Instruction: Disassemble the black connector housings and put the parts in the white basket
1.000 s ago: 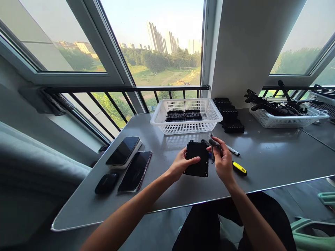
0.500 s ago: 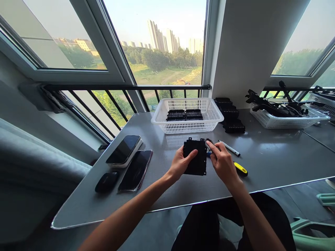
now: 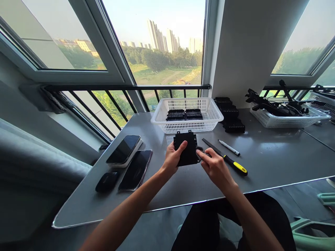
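A flat black part point(image 3: 187, 150) with small tabs along its edges is held up over the table by my left hand point(image 3: 173, 155), thumb across its face. My right hand point(image 3: 216, 167) is closed on a small dark brush point(image 3: 200, 149), whose bristles are at the part's right edge; its handle is mostly hidden by the fingers. Just right of my right hand lies a file with a black and yellow handle point(image 3: 237, 165). Beyond it is a white marker point(image 3: 229, 147).
A white basket point(image 3: 187, 127) holding black parts stands behind my hands. More black parts point(image 3: 232, 122) are stacked right of it. Another basket point(image 3: 285, 122) carries black items and cables. Two phones point(image 3: 135, 170) and a black mouse point(image 3: 107, 182) lie at the left.
Both hands have moved left, with the black part tilting slightly. The brush has come against the part's right edge, and the file's blade is now uncovered.
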A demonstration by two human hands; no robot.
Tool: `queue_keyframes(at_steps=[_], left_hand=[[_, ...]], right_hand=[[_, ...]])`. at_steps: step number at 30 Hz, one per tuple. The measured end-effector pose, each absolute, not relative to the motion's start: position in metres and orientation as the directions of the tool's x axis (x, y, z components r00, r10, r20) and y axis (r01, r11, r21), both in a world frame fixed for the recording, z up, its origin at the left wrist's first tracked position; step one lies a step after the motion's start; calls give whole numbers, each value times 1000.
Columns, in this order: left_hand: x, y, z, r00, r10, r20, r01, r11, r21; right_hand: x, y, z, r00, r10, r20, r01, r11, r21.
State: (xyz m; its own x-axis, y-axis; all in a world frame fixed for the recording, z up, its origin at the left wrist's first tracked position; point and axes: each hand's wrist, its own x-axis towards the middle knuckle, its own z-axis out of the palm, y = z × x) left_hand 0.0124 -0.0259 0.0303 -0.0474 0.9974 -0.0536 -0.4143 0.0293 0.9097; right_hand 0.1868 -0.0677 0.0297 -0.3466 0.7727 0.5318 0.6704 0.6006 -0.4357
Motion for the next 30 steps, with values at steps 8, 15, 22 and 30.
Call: queue_keyframes(at_steps=[8, 15, 22, 30], left_hand=[[11, -26, 32, -88, 996, -6, -390, -29, 920], [8, -22, 31, -121, 986, 111, -243, -138, 960], [17, -29, 27, 38, 999, -6, -307, 17, 952], [19, -32, 26, 58, 995, -80, -365, 96, 926]], right_hand=[[185, -71, 35, -343, 816, 465, 586, 573, -573], [198, -64, 39, -184, 936, 299, 452, 351, -820], [197, -61, 38, 5, 852, 524, 461, 463, -757], [186, -66, 29, -187, 825, 533, 636, 515, -574]])
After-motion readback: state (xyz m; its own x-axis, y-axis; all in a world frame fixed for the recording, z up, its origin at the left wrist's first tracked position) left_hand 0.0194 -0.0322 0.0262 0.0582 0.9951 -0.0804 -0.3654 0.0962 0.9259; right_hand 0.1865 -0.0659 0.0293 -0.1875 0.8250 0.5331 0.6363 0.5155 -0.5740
